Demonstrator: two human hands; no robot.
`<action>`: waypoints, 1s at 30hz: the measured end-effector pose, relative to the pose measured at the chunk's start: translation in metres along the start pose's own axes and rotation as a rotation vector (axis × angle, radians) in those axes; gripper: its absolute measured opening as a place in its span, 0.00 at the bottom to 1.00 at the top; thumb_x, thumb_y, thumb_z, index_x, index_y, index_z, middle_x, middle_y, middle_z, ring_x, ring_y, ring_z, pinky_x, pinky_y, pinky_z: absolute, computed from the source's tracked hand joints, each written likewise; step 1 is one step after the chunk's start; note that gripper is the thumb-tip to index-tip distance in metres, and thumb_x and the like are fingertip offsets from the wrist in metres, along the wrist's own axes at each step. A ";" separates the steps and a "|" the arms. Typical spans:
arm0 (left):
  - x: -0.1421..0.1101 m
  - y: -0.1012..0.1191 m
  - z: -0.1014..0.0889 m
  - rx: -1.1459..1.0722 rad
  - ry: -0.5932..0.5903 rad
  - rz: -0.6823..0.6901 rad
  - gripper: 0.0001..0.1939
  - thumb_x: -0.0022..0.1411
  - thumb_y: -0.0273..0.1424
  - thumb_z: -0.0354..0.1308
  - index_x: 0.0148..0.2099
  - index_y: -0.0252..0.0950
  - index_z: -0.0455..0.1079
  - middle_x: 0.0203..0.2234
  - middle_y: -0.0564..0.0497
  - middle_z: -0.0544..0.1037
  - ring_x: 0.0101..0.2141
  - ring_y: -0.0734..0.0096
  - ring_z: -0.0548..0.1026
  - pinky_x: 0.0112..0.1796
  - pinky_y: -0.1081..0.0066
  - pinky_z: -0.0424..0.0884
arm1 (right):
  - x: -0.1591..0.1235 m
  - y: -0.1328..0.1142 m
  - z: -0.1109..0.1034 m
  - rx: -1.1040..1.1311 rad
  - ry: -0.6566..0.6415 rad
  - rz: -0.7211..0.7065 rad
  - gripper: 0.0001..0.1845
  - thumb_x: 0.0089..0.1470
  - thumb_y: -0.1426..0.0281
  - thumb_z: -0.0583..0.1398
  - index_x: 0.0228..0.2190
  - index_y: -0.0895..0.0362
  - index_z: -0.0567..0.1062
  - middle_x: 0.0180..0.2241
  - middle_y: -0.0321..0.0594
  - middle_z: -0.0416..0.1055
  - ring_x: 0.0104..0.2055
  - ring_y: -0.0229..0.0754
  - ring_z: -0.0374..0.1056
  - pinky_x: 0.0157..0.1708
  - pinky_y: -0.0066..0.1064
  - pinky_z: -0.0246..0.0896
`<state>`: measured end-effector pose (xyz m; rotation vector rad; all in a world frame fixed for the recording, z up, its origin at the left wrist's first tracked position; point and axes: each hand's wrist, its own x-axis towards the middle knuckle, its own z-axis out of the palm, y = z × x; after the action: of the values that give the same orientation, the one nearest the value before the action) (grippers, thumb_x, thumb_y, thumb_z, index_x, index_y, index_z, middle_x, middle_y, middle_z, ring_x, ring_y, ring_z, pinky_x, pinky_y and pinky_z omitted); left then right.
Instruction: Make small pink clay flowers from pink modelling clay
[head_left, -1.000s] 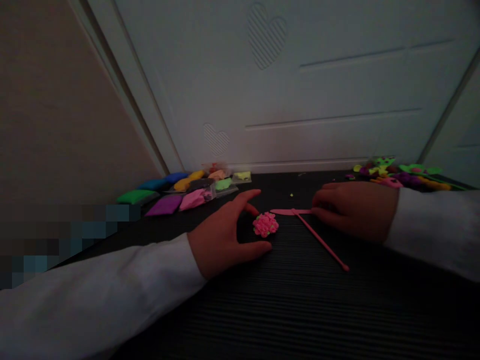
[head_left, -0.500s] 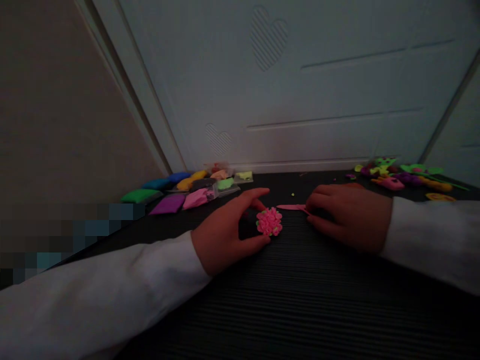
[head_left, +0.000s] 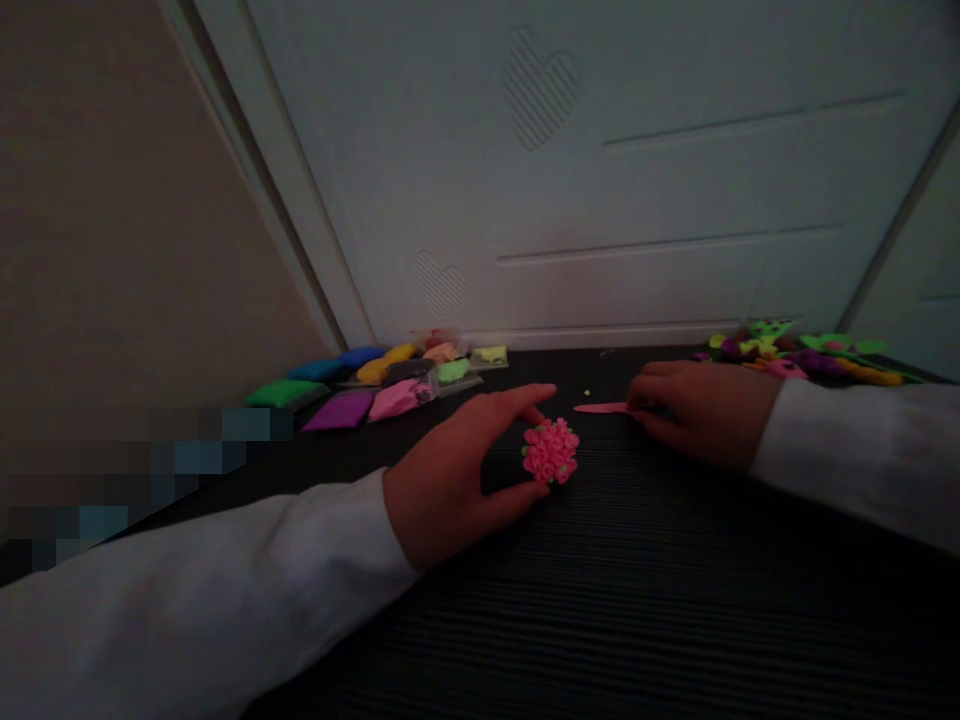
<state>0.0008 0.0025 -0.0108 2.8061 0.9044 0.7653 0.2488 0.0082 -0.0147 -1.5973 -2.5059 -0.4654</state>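
A small ball-shaped bunch of pink clay roses [head_left: 551,452] with bits of green at its edge sits between the thumb and fingers of my left hand [head_left: 472,460]. The thumb touches its near side and a finger its far side; the index finger stretches out above it. To the right, my right hand [head_left: 694,412] has its fingers closed on a pink plastic clay knife [head_left: 600,408]. The blade points left, low over the dark table, and the fingers hide the handle end.
Packets of coloured clay lie at the back left, among them a purple packet [head_left: 339,410], a pink packet [head_left: 403,398] and a green packet [head_left: 281,392]. Colourful clay figures [head_left: 814,358] are heaped at the back right. A tiny green crumb [head_left: 587,392] rests behind the knife. A pale door [head_left: 675,200] stands behind.
My right hand has moved a little right and away from me with the pink knife. The rose bunch has shifted slightly right and tilted in my left hand, showing more of its flowers.
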 end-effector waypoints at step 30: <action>0.027 -0.005 0.021 -0.203 -0.097 -0.033 0.35 0.45 0.31 0.58 0.55 0.40 0.50 0.44 0.49 0.67 0.47 0.64 0.62 0.48 0.60 0.57 | -0.006 -0.022 -0.001 0.193 0.131 0.058 0.12 0.50 0.73 0.48 0.33 0.57 0.71 0.32 0.42 0.67 0.36 0.41 0.62 0.35 0.34 0.54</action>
<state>0.0274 0.0230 -0.0181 2.6201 0.8070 0.6693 0.2311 -0.0059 -0.0192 -1.5106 -2.3233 -0.3005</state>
